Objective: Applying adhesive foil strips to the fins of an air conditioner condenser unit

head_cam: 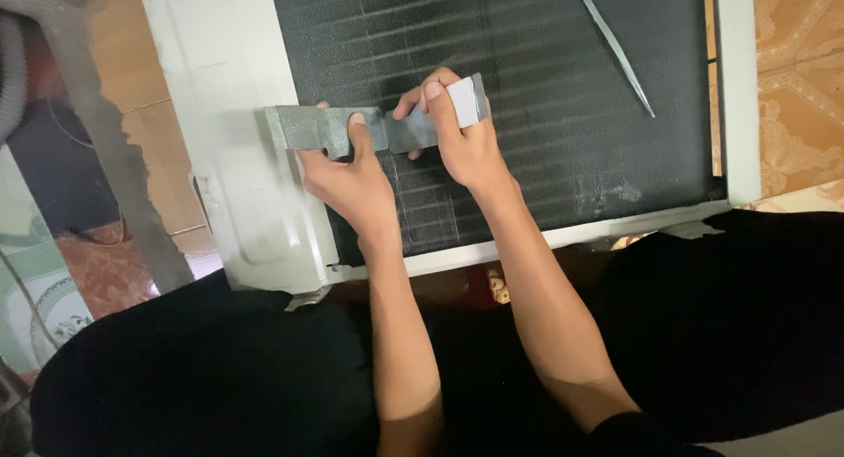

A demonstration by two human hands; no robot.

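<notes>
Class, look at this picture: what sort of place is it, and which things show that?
Probably a home floor used for repair work: patterned orange floor tiles, a white-framed unit with black finned coil lying flat, and both hands holding a bent grey metal bracket.

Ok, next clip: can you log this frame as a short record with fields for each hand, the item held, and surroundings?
left hand: grips left part of the metal bracket, thumb on top
right hand: grips the bracket's right end
bracket: grey, flat, bent, held over the unit
beneath: white-framed unit with dark finned coil
floor: patterned tiles
</notes>
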